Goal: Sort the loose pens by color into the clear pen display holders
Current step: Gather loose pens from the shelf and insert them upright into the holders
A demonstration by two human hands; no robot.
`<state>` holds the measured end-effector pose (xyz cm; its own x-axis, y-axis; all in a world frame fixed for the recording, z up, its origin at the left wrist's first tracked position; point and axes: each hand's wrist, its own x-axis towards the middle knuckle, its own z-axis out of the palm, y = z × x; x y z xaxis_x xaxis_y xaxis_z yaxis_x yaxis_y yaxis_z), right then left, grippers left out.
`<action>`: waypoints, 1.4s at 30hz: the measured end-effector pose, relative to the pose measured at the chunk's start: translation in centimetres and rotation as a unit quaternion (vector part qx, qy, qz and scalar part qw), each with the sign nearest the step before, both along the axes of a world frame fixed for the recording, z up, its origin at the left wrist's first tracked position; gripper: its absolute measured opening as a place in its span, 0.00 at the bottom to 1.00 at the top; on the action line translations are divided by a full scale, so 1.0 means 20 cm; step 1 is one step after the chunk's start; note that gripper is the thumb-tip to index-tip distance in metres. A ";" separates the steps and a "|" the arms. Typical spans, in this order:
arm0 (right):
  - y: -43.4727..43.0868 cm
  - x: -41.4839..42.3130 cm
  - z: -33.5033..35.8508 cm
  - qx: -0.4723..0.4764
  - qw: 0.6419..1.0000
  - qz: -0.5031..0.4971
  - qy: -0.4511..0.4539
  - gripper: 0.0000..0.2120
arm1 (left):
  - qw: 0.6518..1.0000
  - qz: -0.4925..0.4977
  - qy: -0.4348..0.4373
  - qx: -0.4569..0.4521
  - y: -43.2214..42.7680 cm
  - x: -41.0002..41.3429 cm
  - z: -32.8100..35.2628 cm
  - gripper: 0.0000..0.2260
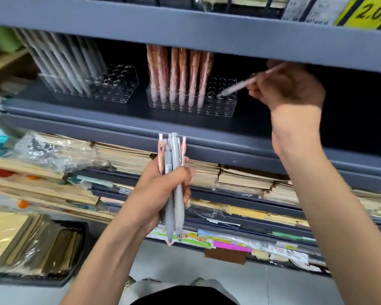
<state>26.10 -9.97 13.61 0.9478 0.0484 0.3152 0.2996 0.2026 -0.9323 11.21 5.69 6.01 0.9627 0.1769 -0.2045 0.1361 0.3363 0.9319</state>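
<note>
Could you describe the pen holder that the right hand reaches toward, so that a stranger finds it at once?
On the dark grey shelf stand two clear holders. The right holder is where the right hand points a pen. It alone holds pink patterned pens; the left holder holds grey pens.

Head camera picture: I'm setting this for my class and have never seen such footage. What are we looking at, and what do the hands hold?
No machine: a camera worn on a person's head looks down at their hands before a shelf. The left hand grips a bundle of grey and pink pens. The right hand pinches one pale pen, its tip at the empty holes of a clear holder that has pink pens. A second clear holder to its left has grey pens. Both stand on the shelf; paper goods are stacked below.
</note>
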 end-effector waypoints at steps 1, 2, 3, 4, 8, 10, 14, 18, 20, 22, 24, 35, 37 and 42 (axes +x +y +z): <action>0.02 0.04 0.02 -0.009 1.000 -0.024 -0.001 0.13 | 1.000 0.004 0.001 0.003 0.00 -0.01 0.00 0.11; 0.05 0.09 0.03 -0.012 0.999 -0.049 0.000 0.15 | 1.000 0.009 0.003 0.002 0.00 -0.03 0.00 0.12; 0.07 0.13 0.04 -0.022 0.997 -0.075 -0.002 0.16 | 1.000 0.015 0.005 0.001 0.01 -0.04 0.00 0.13; 0.09 0.17 0.03 -0.046 0.994 -0.095 -0.020 0.15 | 1.000 0.023 0.006 0.003 0.01 -0.06 0.00 0.13; 0.14 0.26 -0.01 -0.339 0.933 -0.105 -0.058 0.15 | 0.999 0.039 0.006 0.002 0.04 -0.09 -0.01 0.16; 0.18 0.26 0.02 -0.350 0.923 -0.119 -0.106 0.14 | 0.999 0.043 0.006 -0.003 0.06 -0.11 -0.01 0.15; 0.25 0.30 0.03 -0.463 0.877 -0.092 -0.091 0.17 | 0.999 0.045 0.006 -0.003 0.09 -0.14 -0.02 0.11; 0.28 0.33 0.02 -0.524 0.843 -0.086 -0.079 0.23 | 0.998 0.054 0.010 -0.014 0.13 -0.17 -0.02 0.12; 0.29 0.32 0.01 -0.523 0.843 -0.088 -0.092 0.23 | 0.998 0.054 0.012 -0.012 0.15 -0.17 -0.02 0.12; 0.29 0.32 0.00 -0.515 0.849 -0.079 -0.081 0.22 | 0.999 0.050 0.011 -0.005 0.17 -0.17 -0.01 0.10; 0.27 0.30 0.01 -0.505 0.858 -0.071 -0.064 0.21 | 0.999 0.044 0.010 -0.001 0.18 -0.17 -0.01 0.10; 0.16 -0.32 -0.09 -0.302 0.930 0.207 0.017 0.04 | 0.999 -0.039 0.001 0.019 0.15 -0.12 -0.02 0.08; 0.16 -0.33 -0.12 -0.293 0.926 0.232 0.047 0.05 | 0.998 -0.062 -0.004 0.028 0.13 -0.10 0.00 0.09; 0.13 -0.33 -0.15 -0.228 0.928 0.270 0.113 0.03 | 0.995 -0.101 -0.012 0.024 0.08 -0.07 0.01 0.07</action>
